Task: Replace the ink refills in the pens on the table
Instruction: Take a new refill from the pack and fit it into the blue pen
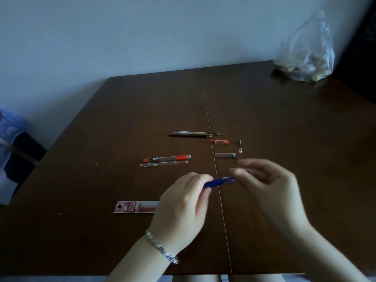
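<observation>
Head camera, looking down at the bench (pixel 284 119): gripping a blue pen (pixel 218 182) in the left hand (pixel 183 204), a little toward 6 o'clock from the bench's middle, with the pen's free end pointing to 3 o'clock. Meeting it from 3 o'clock with the right hand (pixel 272 188), fingers loosely curled, thumb and forefinger close together at the pen's end; too blurred to tell whether pinching a small part or nothing. Judged as part-way through opening or reassembling this pen. To do it well: hold the barrel level and firm in the left hand, turn only with the right fingertips, and pull or feed straight along the axis to avoid bending a thin refill. Take a fresh one from the loose refills (pixel 195 134) at 12 o'clock from the hands. Mind the tiny tip pieces (pixel 240 150) and the grey sleeve (pixel 225 155) toward 1 o'clock, likely to roll if knocked. Probably next, at 10 o'clock: orange pen (pixel 166 158) and clear pen (pixel 163 164), lying side by side.
</observation>
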`<state>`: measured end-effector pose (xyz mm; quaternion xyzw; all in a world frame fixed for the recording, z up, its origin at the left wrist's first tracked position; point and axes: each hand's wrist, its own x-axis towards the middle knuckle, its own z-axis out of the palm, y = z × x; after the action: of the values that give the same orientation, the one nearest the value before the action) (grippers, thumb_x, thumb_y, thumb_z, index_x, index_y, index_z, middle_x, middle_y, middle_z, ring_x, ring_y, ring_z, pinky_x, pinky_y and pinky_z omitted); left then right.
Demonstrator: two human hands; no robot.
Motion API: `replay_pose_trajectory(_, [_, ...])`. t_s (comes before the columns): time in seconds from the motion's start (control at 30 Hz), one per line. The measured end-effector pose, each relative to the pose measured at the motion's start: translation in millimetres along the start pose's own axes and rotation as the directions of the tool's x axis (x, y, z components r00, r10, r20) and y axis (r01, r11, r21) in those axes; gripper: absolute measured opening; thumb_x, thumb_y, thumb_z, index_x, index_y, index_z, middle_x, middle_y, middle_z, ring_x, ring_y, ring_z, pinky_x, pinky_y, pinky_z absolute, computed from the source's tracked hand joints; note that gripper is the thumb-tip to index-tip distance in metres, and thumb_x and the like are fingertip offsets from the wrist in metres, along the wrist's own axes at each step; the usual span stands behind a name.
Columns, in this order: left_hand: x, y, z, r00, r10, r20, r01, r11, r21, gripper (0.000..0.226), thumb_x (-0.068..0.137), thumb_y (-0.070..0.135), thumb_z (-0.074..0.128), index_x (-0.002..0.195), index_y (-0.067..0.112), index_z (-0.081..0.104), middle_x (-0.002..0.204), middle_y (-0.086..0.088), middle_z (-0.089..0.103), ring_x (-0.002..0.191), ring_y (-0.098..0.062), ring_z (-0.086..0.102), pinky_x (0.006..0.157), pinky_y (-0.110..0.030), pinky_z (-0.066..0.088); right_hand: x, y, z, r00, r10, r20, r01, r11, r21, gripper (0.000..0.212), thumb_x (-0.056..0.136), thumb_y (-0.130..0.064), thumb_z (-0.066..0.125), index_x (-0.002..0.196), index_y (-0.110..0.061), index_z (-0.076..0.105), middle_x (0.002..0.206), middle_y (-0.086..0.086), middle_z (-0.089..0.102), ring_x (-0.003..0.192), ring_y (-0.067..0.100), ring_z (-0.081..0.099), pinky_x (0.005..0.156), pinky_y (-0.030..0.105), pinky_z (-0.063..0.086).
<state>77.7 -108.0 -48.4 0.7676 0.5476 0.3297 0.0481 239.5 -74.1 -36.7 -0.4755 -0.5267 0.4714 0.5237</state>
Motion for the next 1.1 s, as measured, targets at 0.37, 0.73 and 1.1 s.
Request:
replay_pose_trajectory(0.37, [19, 8, -4, 0.993, 0.102, -0.053, -0.094, 0.986, 0.138, 0.021, 0.085, 0.032, 0.05, 0.09, 0.019, 0.066, 0.065, 0.005, 0.067, 0.051, -0.007, 0.059, 0.041, -0.015, 0.047, -2, -3, 8, 0.985, 0.136, 0.107, -0.127, 0.988, -0.083, 0.019, 0.066, -0.037, 0.067, 0.068, -0.018, 0.071, 0.049, -0.005, 0.065, 0.042, 0.003, 0.052, 0.042, 0.016, 0.042])
replay_pose_trajectory(0.73, [15, 7, 3, 0.995, 0.02, -0.1, -0.022, 1.0, -0.017, 0.019, 0.078, 0.03, 0.052, 0.085, 0.018, 0.066, 0.074, 0.006, 0.069, 0.063, -0.005, 0.062, 0.049, -0.02, 0.054, -5, -2, 11, 0.978, 0.139, 0.155, -0.152, 0.985, 0.078, 0.021, 0.066, -0.024, 0.068, 0.059, -0.005, 0.068, 0.039, -0.006, 0.059, 0.039, 0.001, 0.053, 0.043, 0.007, 0.037])
replay_pose_trajectory(1.1, [12, -38, -37, 0.895, -0.424, 0.141, 0.444, 0.807, -0.389, 0.016, 0.081, 0.007, 0.059, 0.07, 0.018, 0.063, 0.05, 0.015, 0.062, 0.041, -0.004, 0.051, 0.045, -0.012, 0.044, 48, -13, -25, 0.986, -0.167, -0.01, 0.155, 0.932, -0.327, 0.016, 0.075, -0.015, 0.071, 0.066, -0.027, 0.066, 0.057, -0.018, 0.066, 0.056, -0.006, 0.057, 0.051, 0.003, 0.04])
